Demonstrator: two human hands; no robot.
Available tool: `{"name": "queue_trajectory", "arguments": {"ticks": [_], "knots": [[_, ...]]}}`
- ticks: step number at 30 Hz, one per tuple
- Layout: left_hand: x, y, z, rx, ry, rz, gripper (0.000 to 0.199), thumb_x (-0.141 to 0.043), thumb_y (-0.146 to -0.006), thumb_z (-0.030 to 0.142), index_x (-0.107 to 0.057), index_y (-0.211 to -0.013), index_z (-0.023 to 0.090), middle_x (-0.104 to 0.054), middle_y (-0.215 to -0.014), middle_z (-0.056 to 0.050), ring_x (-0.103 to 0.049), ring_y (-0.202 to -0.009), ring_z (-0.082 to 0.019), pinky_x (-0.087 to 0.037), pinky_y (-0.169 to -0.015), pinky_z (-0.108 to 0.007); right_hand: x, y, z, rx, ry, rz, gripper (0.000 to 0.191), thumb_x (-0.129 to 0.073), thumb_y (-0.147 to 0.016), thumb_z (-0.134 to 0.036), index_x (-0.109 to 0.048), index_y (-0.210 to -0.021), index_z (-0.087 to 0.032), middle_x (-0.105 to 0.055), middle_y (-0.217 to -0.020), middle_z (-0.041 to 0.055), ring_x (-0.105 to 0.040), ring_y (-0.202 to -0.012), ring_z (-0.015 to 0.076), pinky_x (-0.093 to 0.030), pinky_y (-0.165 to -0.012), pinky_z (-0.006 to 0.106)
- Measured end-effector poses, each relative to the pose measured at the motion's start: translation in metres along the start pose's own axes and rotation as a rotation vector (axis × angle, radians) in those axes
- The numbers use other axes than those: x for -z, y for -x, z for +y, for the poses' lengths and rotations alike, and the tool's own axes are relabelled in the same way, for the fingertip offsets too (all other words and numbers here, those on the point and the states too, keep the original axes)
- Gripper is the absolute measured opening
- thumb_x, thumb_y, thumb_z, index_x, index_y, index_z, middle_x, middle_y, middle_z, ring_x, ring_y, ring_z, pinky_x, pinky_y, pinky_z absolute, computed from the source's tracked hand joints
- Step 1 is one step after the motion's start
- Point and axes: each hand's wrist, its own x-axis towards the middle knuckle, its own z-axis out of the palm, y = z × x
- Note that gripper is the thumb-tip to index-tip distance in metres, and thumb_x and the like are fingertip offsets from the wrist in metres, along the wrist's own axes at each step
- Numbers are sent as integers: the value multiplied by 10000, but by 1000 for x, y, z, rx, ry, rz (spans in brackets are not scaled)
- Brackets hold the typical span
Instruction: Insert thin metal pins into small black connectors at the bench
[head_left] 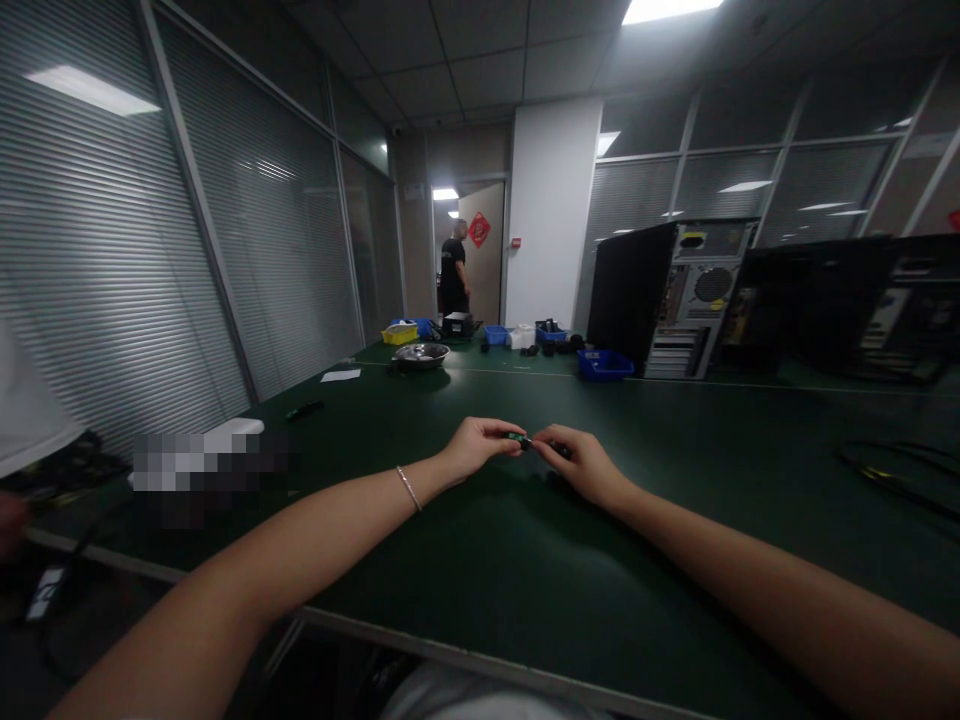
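My left hand (480, 446) pinches a small green and black part (515, 437) between thumb and fingers, just above the green tabletop (465, 560). Facing it from the right, my right hand (574, 460) is closed on a small dark piece whose shape is mostly hidden by the fingers. A short metallic tip shows in the narrow gap between the two hands, where the parts meet or nearly meet; contact cannot be made out. A bracelet circles my left wrist.
Ahead are a metal bowl (421, 355), a yellow basket (400, 333) and a blue tray (604, 365). A computer case (671, 300) stands at the right, near a cable (900, 480). A person (454, 268) is by the doorway.
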Motion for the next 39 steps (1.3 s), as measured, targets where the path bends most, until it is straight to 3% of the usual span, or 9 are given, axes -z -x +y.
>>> {"name": "queue_trajectory", "arguments": {"ticks": [11,27,39], "knots": [[2,2,3,-34,-85,-62,354,-715,-617,218,-655,-947,103,-671,-888,-94,-623,-772,-164,-479,-799,-337,1,0,-2,16,8,-23,231,-448,-850,-328,-638,-900,-207,-635,-871,27,-563,-781,160,-420,-665,246],[0,0,0,-14,8,16,391,-739,-585,227,-653,-942,92,-670,-891,-103,-629,-787,-172,-482,-811,-346,1,0,-3,-9,1,-20,236,-441,-852,-329,-630,-908,-200,-630,-861,32,-556,-774,164,-428,-664,256],[2,1,-1,31,66,-50,376,-715,-638,214,-622,-983,94,-648,-929,-101,-619,-803,-158,-473,-818,-335,1,0,-3,30,-28,-32,233,-443,-856,-326,-628,-883,-188,-631,-841,29,-554,-755,155,-420,-650,244]]}}
